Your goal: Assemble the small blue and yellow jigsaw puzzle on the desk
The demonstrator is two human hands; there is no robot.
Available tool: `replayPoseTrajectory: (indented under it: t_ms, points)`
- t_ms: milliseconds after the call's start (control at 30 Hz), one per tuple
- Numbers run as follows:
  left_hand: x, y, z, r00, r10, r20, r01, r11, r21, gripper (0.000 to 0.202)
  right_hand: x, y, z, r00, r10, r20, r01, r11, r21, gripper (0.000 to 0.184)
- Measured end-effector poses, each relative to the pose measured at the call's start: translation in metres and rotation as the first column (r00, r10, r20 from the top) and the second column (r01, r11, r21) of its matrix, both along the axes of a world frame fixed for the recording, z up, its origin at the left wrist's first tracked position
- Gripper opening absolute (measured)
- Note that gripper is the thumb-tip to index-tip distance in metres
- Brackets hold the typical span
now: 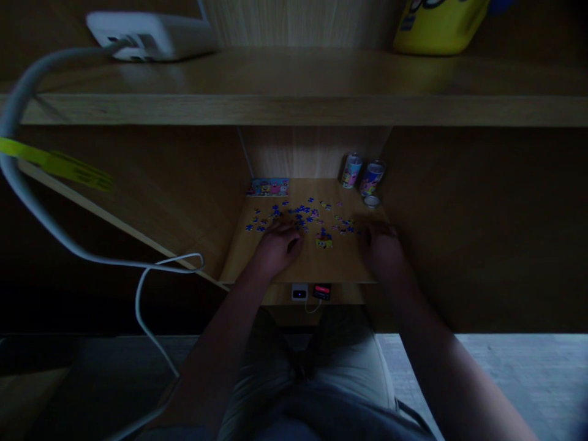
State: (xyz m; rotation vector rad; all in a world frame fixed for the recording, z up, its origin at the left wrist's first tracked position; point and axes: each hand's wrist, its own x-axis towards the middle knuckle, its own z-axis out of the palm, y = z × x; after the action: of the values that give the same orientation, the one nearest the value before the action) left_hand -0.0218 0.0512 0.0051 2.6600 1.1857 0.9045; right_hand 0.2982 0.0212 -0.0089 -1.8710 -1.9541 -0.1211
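Observation:
Many small blue puzzle pieces [298, 215] lie scattered on a lit wooden desk [316, 263]. A small joined yellow cluster [324, 241] sits near the middle. My left hand [277, 247] rests palm down on the desk by the left pieces, fingers bent at the edge of the scatter. My right hand [381, 245] lies in shadow at the desk's right edge, fingers reaching toward the rightmost pieces. Whether either hand holds a piece is hidden.
Two small printed cans [361, 174] and a round lid [372, 201] stand at the back right. A picture card [269, 187] lies at the back left. A wooden shelf [294, 92] above carries a white charger [147, 35] with cable and a yellow object [436, 24].

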Motion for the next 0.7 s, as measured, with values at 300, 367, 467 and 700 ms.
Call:
replayPoseTrajectory:
  t_ms: [300, 367, 467, 700]
  points:
    - [0.000, -0.001, 0.000, 1.000, 0.010, 0.002, -0.010, 1.000, 0.008, 0.013, -0.001, -0.006, -0.007, 0.998, -0.021, 0.054, 0.018, 0.998, 0.058, 0.045]
    - [0.000, -0.002, 0.000, 1.000, 0.013, 0.004, -0.013, 1.000, 0.002, 0.012, -0.001, -0.012, -0.010, 0.991, -0.116, 0.070, 0.110, 0.990, 0.092, 0.048]
    - [0.000, -0.002, 0.001, 1.000, 0.015, 0.010, -0.015, 1.000, -0.008, 0.012, -0.001, -0.020, -0.011, 0.964, -0.252, 0.086, 0.240, 0.962, 0.127, 0.052]
    - [0.000, -0.001, -0.001, 0.999, 0.031, 0.027, -0.031, 1.000, 0.000, 0.010, -0.005, -0.021, -0.007, 0.960, -0.269, 0.077, 0.263, 0.961, 0.082, 0.051]
